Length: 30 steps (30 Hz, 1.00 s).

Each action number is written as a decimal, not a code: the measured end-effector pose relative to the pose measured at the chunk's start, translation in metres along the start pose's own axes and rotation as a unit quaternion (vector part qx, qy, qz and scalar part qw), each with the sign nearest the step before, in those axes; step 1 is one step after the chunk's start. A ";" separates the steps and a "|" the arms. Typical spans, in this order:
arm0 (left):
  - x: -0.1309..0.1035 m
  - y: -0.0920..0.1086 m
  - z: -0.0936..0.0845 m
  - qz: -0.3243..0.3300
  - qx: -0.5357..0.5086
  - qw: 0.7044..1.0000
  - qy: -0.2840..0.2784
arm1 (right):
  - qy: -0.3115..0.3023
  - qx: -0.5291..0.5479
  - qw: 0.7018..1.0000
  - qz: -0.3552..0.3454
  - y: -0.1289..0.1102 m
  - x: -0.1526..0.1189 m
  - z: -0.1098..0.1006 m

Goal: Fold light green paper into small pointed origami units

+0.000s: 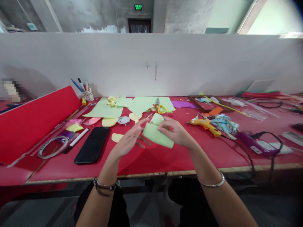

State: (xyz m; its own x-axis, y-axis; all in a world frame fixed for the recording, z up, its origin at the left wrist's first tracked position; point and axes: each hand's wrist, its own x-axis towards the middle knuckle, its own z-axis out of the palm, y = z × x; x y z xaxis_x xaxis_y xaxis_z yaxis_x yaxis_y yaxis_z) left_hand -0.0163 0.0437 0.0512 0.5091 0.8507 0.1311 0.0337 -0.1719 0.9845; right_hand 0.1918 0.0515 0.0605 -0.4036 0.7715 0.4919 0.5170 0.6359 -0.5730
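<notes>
A folded or curled piece of light green paper (158, 135) is held above the red table, near its middle. My right hand (174, 130) pinches it between thumb and fingers along its upper right side. To the left of the paper is my left hand (130, 138), its fingers extended and apart, close to the paper's left edge; no object shows in it. Behind the hands lie yellow-handled scissors (161, 108) and light green sheets (104, 107). Cream paper rounds (135, 117) and a small cream piece (117, 137) lie to the left.
A black phone (92, 145), a tape roll (53, 147) and a marker (76, 140) lie left. On the right are a yellow glue gun (205, 124), a fringed bundle (224, 124), a purple device with a cable (258, 143) and a brown tray (199, 105). A white partition (113, 63) stands behind.
</notes>
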 end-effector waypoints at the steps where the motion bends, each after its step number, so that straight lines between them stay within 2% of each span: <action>1: 0.000 0.000 -0.001 -0.009 -0.011 0.999 -0.029 | 0.005 0.023 1.000 0.001 0.000 0.000 0.000; 4: -0.001 0.000 -0.003 0.013 0.059 0.995 -0.076 | -0.017 0.077 0.997 0.005 -0.002 0.000 0.002; 9: 0.000 0.001 0.001 0.083 0.195 0.974 -0.076 | -0.061 0.106 0.992 -0.006 -0.007 0.000 0.004; 13: 0.002 -0.002 0.002 0.122 0.249 0.960 -0.036 | -0.063 0.078 0.995 -0.011 -0.007 -0.002 -0.002; 19: 0.004 0.000 -0.003 0.164 0.258 0.950 0.059 | 0.010 0.074 0.997 0.010 0.003 -0.005 -0.011; 23: 0.001 0.005 -0.006 0.158 0.251 0.947 0.124 | -0.022 0.106 0.993 0.043 0.007 -0.004 -0.006; 27: 0.000 0.004 -0.007 0.177 0.260 0.940 0.134 | -0.044 0.193 0.977 0.081 0.008 -0.003 0.003; 30: 0.002 0.002 -0.007 0.193 0.268 0.935 0.133 | -0.059 0.237 0.967 0.076 0.006 -0.002 0.007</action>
State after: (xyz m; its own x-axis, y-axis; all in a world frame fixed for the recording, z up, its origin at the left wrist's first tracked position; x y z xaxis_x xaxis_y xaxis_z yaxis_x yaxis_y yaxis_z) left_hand -0.0212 0.0484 0.0541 0.3433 0.7555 0.5580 0.3535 -0.6544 0.6685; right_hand 0.1906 0.0540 0.0517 -0.4481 0.8362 0.3162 0.1843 0.4325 -0.8826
